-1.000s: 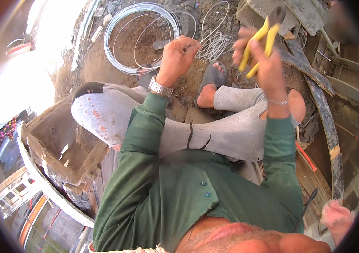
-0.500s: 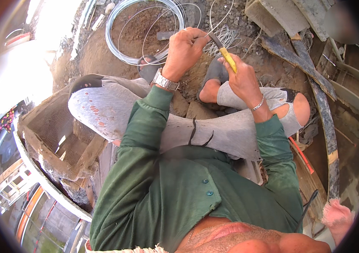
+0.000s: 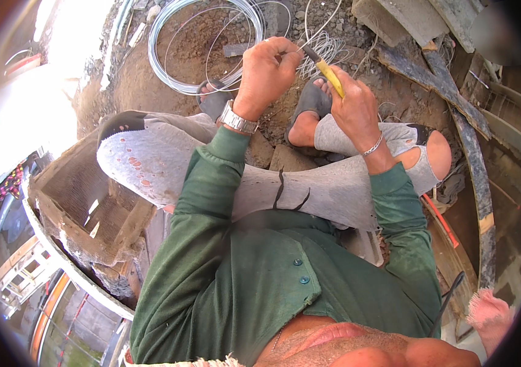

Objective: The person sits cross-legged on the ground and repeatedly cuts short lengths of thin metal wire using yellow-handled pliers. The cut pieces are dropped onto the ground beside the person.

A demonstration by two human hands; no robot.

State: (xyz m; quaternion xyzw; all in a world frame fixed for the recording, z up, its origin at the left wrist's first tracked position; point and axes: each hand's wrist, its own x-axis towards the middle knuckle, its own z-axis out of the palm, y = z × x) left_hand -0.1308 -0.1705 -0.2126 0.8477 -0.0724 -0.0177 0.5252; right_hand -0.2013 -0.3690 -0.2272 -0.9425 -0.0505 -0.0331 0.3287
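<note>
My right hand [image 3: 355, 104] is wrapped around the yellow handle of a pair of pliers [image 3: 332, 78], whose dark metal end points up and to the left. In front of that end, my left hand [image 3: 269, 70] has its fingers curled in a pinch on a thin light wire [image 3: 307, 24]. The wire loops up from there toward the top edge. The jaws look close to the wire by my left fingertips; whether they touch it is too small to tell.
Between and beyond my feet lie a large coil of silvery wire [image 3: 157, 55] and a tangled bundle of thin wire [image 3: 327, 52]. Planks [image 3: 434, 82] and grey slabs [image 3: 388, 21] lie at the right. A worn wooden box [image 3: 58, 177] stands left of my knee.
The pliers' handle has turned slightly in my right hand, and that hand has shifted a little. My left hand keeps its pinch almost in the same place.
</note>
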